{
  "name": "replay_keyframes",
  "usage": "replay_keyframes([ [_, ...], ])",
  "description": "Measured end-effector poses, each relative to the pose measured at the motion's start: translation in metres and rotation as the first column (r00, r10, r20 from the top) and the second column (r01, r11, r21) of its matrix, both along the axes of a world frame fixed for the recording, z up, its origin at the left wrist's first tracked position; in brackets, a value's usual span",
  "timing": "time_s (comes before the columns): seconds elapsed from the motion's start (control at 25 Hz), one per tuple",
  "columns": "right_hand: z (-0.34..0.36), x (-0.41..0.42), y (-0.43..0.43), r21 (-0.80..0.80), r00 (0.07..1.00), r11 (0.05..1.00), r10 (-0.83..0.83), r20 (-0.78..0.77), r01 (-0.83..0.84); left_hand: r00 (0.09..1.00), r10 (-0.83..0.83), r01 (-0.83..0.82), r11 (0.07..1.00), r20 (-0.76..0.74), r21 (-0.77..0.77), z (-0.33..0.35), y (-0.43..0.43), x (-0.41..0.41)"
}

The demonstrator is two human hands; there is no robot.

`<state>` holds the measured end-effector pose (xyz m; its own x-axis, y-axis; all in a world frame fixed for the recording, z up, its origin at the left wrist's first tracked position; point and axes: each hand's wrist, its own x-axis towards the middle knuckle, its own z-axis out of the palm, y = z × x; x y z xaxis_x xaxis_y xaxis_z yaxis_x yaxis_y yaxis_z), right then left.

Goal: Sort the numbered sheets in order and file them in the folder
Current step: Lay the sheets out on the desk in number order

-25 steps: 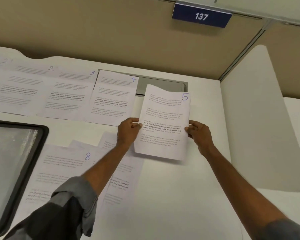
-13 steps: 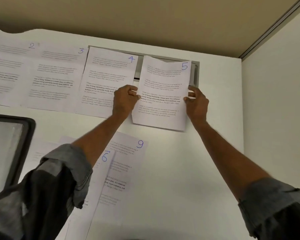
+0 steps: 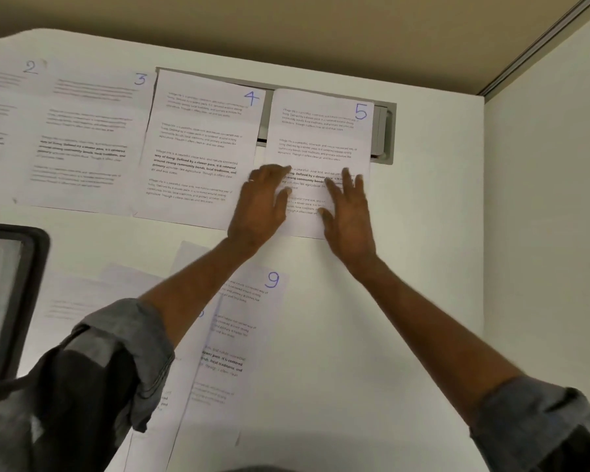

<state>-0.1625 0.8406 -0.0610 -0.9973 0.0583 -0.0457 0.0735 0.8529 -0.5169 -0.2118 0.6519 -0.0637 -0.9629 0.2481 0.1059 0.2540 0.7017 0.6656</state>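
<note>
Your left hand lies flat, fingers fairly straight, thumb out. It sits on the left edge of sheet 5, with its outer side over the right edge of sheet 4. Your right hand is flat too, fingers spread, pressing sheet 5's lower right part. Neither hand pinches anything.

Sheet 5 lies on the white surface under both palms. Its top end, beyond your fingertips, covers part of a grey recessed slot.

Sheet 4 is just left of your left hand, edge against sheet 5 low down, with a thin gap higher up. Sheet 3 and sheet 2 run on farther left of that hand in one overlapping row.

Sheet 9 lies nearer you than the left hand, partly under that forearm. Another sheet overlaps its left side, number hidden by the arm.

A dark-framed panel sits well left of the forearm; can't tell what it is. Both grey sleeves are rolled up.
</note>
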Motion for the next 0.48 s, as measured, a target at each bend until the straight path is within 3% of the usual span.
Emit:
replay_keyframes([
  [0.12,-0.01,0.012,-0.011,0.069,0.986,0.996,0.036,0.162,-0.048,0.987,-0.161,0.163,0.978,0.024,-0.128,-0.017,0.012,0.019],
  [0.28,-0.01,0.01,-0.012,0.114,0.985,0.992,0.025,0.17,-0.045,0.974,-0.224,0.227,0.931,0.043,-0.286,-0.027,0.015,0.021],
  [0.48,-0.008,0.016,-0.013,0.141,0.997,0.988,0.052,0.058,-0.06,0.972,-0.222,0.236,0.923,0.079,-0.305,-0.024,0.013,0.022],
])
